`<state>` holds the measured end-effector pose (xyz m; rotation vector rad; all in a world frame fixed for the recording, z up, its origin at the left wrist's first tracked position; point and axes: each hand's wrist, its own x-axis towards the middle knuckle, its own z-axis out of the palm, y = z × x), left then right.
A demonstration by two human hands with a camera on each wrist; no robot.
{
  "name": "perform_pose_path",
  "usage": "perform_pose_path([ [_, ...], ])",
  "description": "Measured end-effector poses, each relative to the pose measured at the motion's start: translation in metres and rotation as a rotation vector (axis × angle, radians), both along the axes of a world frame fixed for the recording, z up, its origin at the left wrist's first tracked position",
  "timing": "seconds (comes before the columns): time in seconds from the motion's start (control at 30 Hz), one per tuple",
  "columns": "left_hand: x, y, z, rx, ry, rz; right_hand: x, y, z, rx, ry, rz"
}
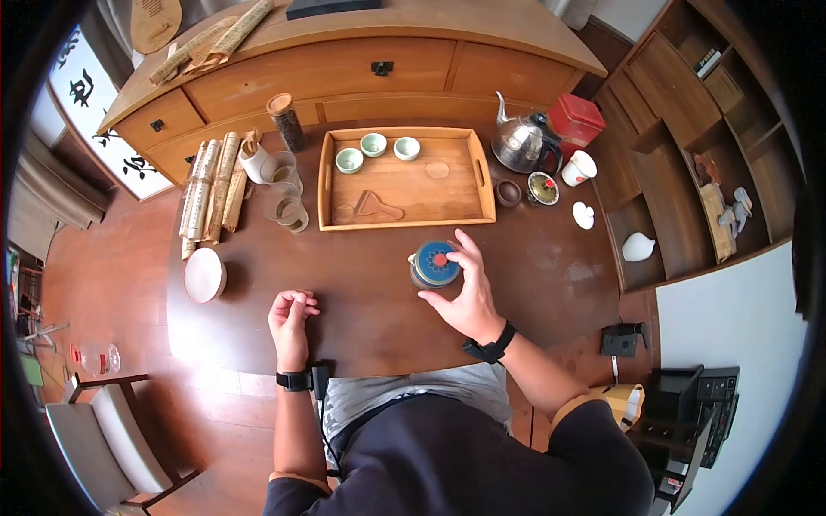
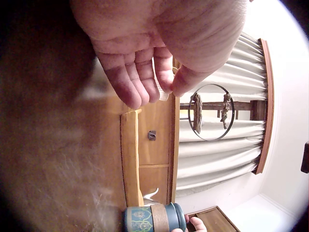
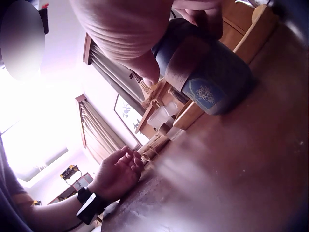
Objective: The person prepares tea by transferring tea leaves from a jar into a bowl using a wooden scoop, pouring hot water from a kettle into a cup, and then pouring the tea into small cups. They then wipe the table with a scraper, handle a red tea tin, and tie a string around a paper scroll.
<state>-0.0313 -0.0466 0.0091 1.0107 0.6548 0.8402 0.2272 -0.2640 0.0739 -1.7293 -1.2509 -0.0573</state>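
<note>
A blue canister with a red knob on its lid stands on the table in front of the person. My right hand grips it from the right, fingers by the lid and thumb at the near side. In the right wrist view, the canister shows a brown band, with the right hand around its upper part. My left hand is held near the table's front edge, apart from the canister. Its fingers are loosely curled with the thumb close to them; in the left wrist view the hand shows no clearly held thing.
Behind the canister lies a wooden tray with three pale green cups and a brown wooden piece. Glass cups, rolled scrolls and a white bowl stand left. A kettle, red box and lidded bowl are at right.
</note>
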Motion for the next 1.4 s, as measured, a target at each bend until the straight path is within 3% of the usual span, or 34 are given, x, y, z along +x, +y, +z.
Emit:
perform_pose_path([
  [0.6,0.0,0.0,-0.001,0.023,0.049,0.013,0.001,0.0,-0.006,-0.01,-0.088,-0.046],
  [0.7,0.01,-0.004,0.018,0.034,0.16,-0.032,0.002,0.0,-0.006,-0.003,-0.062,-0.037],
  [0.83,0.046,0.013,0.043,0.242,0.261,-0.172,0.002,-0.001,-0.006,-0.005,-0.053,-0.042],
  [0.97,0.12,0.039,0.079,0.638,0.424,-0.194,0.001,-0.001,-0.006,0.013,-0.015,-0.04],
  [1.03,0.158,0.059,0.096,1.063,0.678,-0.176,-0.001,-0.003,-0.004,-0.001,-0.009,-0.057],
  [1.1,0.197,0.08,0.091,1.238,0.664,-0.156,-0.002,-0.004,-0.004,-0.014,-0.003,-0.064],
  [1.27,0.27,0.13,0.079,1.31,1.051,-0.362,-0.001,-0.006,-0.006,-0.044,0.013,-0.083],
  [1.4,0.298,0.143,0.073,1.236,1.316,-0.517,0.0,-0.007,-0.006,-0.04,0.049,-0.081],
])
